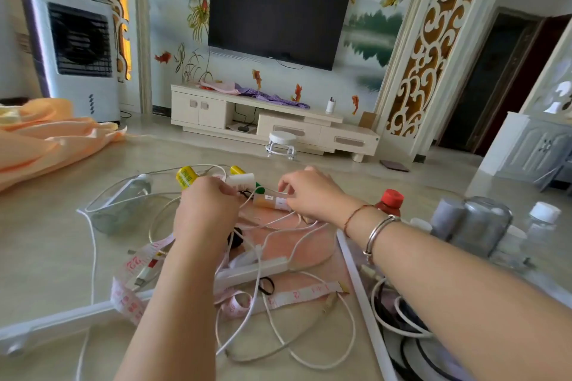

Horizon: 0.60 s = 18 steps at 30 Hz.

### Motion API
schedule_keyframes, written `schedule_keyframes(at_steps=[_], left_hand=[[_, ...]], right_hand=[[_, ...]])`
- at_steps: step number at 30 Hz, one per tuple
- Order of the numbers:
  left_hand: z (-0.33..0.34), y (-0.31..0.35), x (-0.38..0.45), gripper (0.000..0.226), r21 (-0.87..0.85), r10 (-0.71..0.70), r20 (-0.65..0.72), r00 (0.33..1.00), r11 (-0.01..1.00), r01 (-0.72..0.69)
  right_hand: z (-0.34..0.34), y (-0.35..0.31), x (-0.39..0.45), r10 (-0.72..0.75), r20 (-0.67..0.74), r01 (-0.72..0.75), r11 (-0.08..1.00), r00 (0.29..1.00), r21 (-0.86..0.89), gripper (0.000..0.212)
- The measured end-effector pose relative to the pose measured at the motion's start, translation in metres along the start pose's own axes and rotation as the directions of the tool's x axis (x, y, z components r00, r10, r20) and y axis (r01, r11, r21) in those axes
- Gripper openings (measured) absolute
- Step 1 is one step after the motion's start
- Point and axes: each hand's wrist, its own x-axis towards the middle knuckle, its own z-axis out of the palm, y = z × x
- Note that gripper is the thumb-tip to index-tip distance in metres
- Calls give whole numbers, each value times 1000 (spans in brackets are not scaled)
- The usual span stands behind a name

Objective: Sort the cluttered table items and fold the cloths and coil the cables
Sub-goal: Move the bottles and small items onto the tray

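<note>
A tangle of white cables (280, 331) lies across the glass table, over a pink cloth (278, 244) and a pink measuring tape (133, 269). My left hand (205, 210) is curled at the far side of the tangle and pinches a thin white cable near a black hair tie. My right hand (309, 192) pinches the same cable beside a small orange bottle (269, 203). Behind the hands stand a yellow bottle (185, 177) and a white cap (241, 179).
A red-capped bottle (390, 202), a grey holder (473, 223) and clear bottles (543, 223) stand at the right. A white tray (368, 309) at the lower right holds coiled cables. An orange cloth (46, 139) lies at the left. A clear lid (123, 204) rests left of the hands.
</note>
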Motion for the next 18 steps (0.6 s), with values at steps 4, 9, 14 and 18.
schedule_keyframes(at_steps=[4, 9, 14, 18], left_hand=[[0, -2, 5, 24, -4, 5, -11, 1000, 1000, -5], [2, -2, 7, 27, 4, 5, 9, 1000, 1000, -5], [13, 7, -2, 27, -8, 102, 80, 992, 995, -102], [29, 14, -11, 31, 14, 148, 188, 971, 988, -154]], right_hand=[[20, -5, 21, 56, 71, -48, 993, 996, -104, 26], [21, -1, 20, 60, -24, -60, 998, 998, -20, 19], [-27, 12, -9, 70, -111, -40, 967, 991, 253, 20], [-63, 36, -42, 94, -158, -54, 969, 983, 243, 16]])
